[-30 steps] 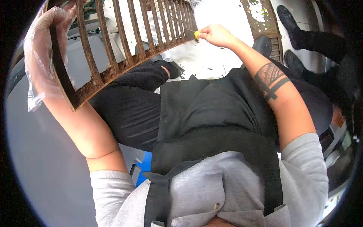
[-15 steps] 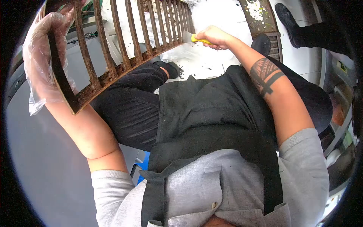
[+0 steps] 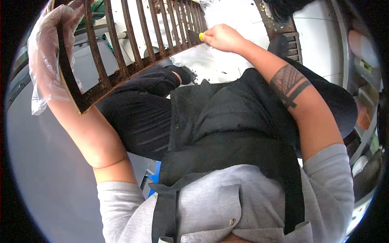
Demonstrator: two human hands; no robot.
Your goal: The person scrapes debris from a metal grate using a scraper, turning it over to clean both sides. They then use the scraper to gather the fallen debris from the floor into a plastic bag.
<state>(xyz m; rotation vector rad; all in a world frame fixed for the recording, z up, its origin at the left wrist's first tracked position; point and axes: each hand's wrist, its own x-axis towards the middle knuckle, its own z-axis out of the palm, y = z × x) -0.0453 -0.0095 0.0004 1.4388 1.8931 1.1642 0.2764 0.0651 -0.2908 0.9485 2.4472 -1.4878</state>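
Observation:
A long, rusty metal drain grate, brown with dirt along its bars, is held tilted up in front of me. My left hand, in a loose clear plastic glove, grips it at the left end; the fingertips are partly cut off at the top edge. In my right hand is a scraper with a yellow handle, mostly covered by my fingers. Its dark-looking blade lies against the bars near the grate's far end.
White floor tiles carry dark crumbs of dirt. Another grate section lies in the floor by my right shoe. A person's dark leg is at the top right. Grey panelling stands close on my left.
My right hand has moved a little left and up with the scraper, its blade now among the bars. The grate has risen slightly. The other person's foot has shifted left, toward the top.

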